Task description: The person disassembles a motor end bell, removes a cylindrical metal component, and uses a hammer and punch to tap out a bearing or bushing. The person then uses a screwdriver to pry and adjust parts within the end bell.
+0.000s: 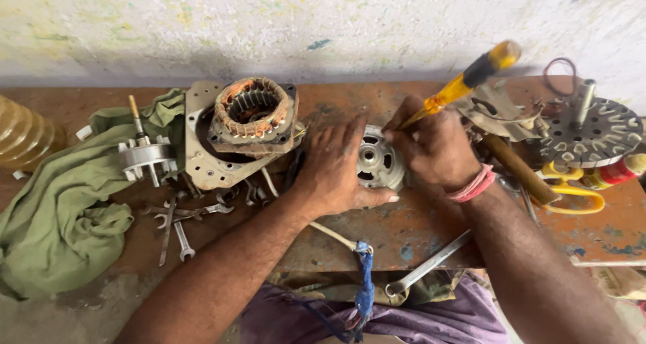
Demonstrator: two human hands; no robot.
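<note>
My left hand (334, 169) lies flat over the left side of a round grey metal motor cover (378, 162) on the rusty workbench (417, 229), pressing it down. My right hand (434, 145) grips a screwdriver with a yellow and black handle (464, 81), its tip pointing down at the cover's upper right rim. The handle slants up to the right. A pink band circles my right wrist.
A copper-wound stator on a square metal plate (252, 112) sits left of the cover. Several spanners (182, 223), a rotor with shaft (145, 155) and a green cloth (60, 209) lie further left. A round slotted disc (592, 132), a wooden handle (518, 169) and a long spanner (427, 263) are at right.
</note>
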